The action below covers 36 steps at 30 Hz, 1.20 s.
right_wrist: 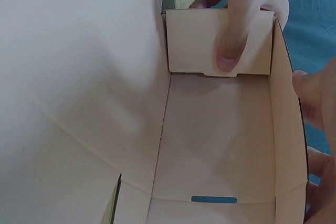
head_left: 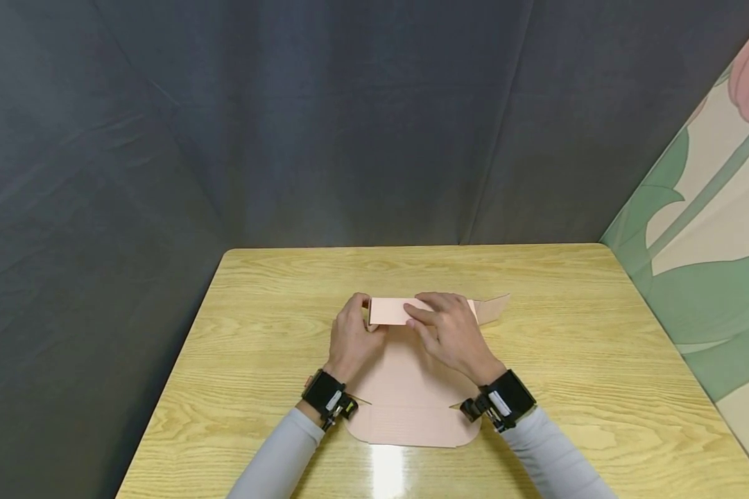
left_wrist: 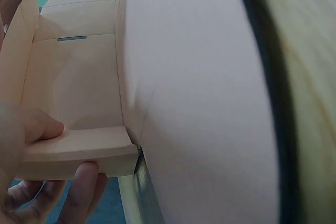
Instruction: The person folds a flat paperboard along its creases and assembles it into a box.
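A pale pink cardboard box (head_left: 388, 311), partly folded, stands on its side with its hollow toward me. Its wide lid panel (head_left: 406, 374) stretches across the table toward me. My left hand (head_left: 354, 339) pinches the folded end wall (right_wrist: 194, 43), the thumb on the inside face and several fingers behind. In the right wrist view, that wall's tabbed edge hangs over the box floor (right_wrist: 215, 129). My right hand (head_left: 452, 336) rests on the upper long wall (right_wrist: 287, 124), fingers fairly straight on its outer face and thumb by the rim.
Beyond the right hand, an unfolded end flap (head_left: 492, 308) sticks out to the right. A narrow slot (right_wrist: 214, 199) cuts the box floor near that end. The wooden table (head_left: 256, 333) lies underneath, with a dark curtain (head_left: 362, 138) behind and a flower-patterned cloth (head_left: 711, 277) at the right.
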Tool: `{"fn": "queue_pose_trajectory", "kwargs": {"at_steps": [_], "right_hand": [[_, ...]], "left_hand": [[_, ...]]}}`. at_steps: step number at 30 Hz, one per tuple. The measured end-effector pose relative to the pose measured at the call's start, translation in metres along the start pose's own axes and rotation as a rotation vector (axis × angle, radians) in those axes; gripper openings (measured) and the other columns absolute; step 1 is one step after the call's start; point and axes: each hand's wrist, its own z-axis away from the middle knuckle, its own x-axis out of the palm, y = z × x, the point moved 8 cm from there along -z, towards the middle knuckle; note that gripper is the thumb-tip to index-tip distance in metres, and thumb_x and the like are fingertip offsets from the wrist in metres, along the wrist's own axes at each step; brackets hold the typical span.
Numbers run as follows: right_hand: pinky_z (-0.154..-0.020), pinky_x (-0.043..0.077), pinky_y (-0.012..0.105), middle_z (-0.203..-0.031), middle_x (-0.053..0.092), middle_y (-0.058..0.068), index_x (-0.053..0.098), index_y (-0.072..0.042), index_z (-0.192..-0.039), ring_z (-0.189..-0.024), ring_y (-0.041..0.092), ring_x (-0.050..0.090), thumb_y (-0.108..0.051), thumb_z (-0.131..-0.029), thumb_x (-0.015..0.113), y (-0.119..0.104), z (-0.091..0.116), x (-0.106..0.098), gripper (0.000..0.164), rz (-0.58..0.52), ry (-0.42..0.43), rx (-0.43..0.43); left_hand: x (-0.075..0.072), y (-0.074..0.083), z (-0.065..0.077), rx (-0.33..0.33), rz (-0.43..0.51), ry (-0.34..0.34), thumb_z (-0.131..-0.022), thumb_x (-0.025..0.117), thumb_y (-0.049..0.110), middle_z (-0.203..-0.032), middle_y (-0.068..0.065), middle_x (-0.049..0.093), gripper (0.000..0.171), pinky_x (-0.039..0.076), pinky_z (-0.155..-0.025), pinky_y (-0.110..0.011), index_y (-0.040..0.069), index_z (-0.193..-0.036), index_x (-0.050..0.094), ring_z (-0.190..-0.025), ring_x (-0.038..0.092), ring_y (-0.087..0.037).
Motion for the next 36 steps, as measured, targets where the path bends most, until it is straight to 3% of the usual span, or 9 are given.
{"fn": "queue_pose_trajectory", "kwargs": {"at_steps": [5, 13, 36], "right_hand": [[-0.104, 0.05, 0.061, -0.129, 0.075, 0.019, 0.082, -0.013, -0.123, -0.12, 0.038, 0.07, -0.029, -0.102, 0.071, 0.0, 0.0, 0.001, 0.029, -0.001, -0.006, 0.005], [-0.103, 0.05, 0.062, -0.128, 0.075, 0.019, 0.082, -0.013, -0.123, -0.119, 0.038, 0.07, -0.029, -0.101, 0.072, 0.0, -0.001, 0.002, 0.029, 0.002, -0.001, -0.001], [-0.102, 0.051, 0.061, -0.127, 0.075, 0.019, 0.082, -0.013, -0.122, -0.118, 0.038, 0.07, -0.029, -0.101, 0.072, 0.0, 0.0, 0.0, 0.028, 0.0, 0.009, 0.005]], "left_hand": [[0.002, 0.0, 0.0, 0.01, -0.033, 0.006, -0.084, 0.086, 0.011, -0.111, -0.013, 0.072, 0.045, 0.053, -0.059, -0.028, 0.004, -0.121, 0.061, -0.074, 0.064, -0.018], [0.001, 0.006, -0.002, 0.06, -0.094, 0.058, -0.081, 0.089, 0.007, -0.101, -0.012, 0.072, 0.043, 0.063, -0.065, -0.04, 0.001, -0.118, 0.067, -0.082, 0.075, -0.029], [0.003, 0.01, -0.001, 0.071, -0.124, 0.095, -0.075, 0.088, 0.0, -0.1, -0.011, 0.073, 0.044, 0.063, -0.066, -0.044, 0.001, -0.116, 0.07, -0.083, 0.075, -0.031]]}}
